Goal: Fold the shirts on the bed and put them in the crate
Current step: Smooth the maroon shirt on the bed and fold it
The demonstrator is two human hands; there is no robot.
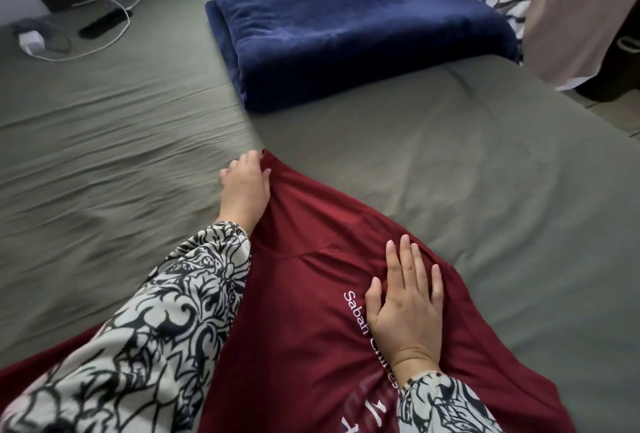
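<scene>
Patterned sleeves (145, 339) closest to me; red shirt (311, 311) lies spread on the near edge of the bed (485, 173). I see right hand (405, 304) flat, fingers straight, pressing the shirt; left hand (246, 186) pinches its far corner. Folded navy blanket (346, 30) toward far edge, white cable (104, 24) at far left corner
</scene>
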